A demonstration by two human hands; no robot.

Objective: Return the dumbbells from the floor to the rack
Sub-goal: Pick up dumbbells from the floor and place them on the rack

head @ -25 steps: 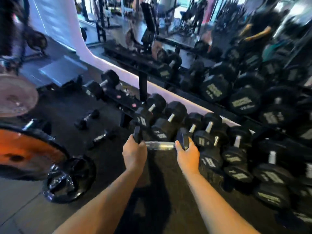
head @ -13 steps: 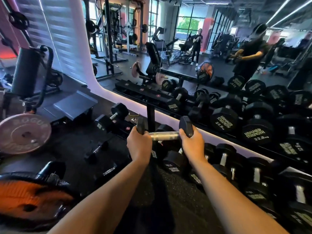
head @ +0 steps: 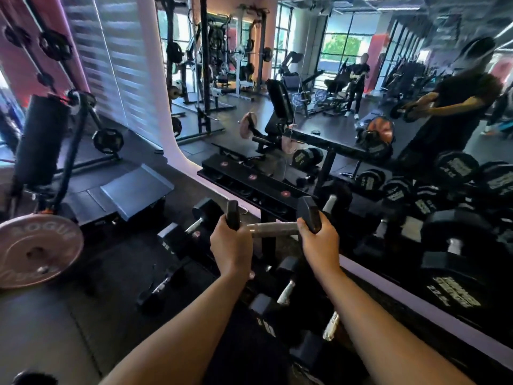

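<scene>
I hold a black hex dumbbell [head: 273,227] with a bare steel handle crosswise in front of me, above the rack. My left hand [head: 231,247] grips its left head and my right hand [head: 319,243] grips its right head. Below and ahead runs the dumbbell rack [head: 263,247], with one dumbbell [head: 194,224] on its left part and others [head: 280,294] under my arms. Two small dumbbells [head: 163,282] lie on the dark floor left of the rack.
A wall mirror behind the rack shows racked dumbbells, a bench and my reflection [head: 458,112]. A pink weight plate [head: 39,250] on a machine stands at left, with a grey step platform [head: 136,190] behind it. Dark rubber flooring lies at the bottom left.
Both hands have lifted the dumbbell from low in front of the rack to above it. My view has risen, so the mirror and the room fill the upper frame.
</scene>
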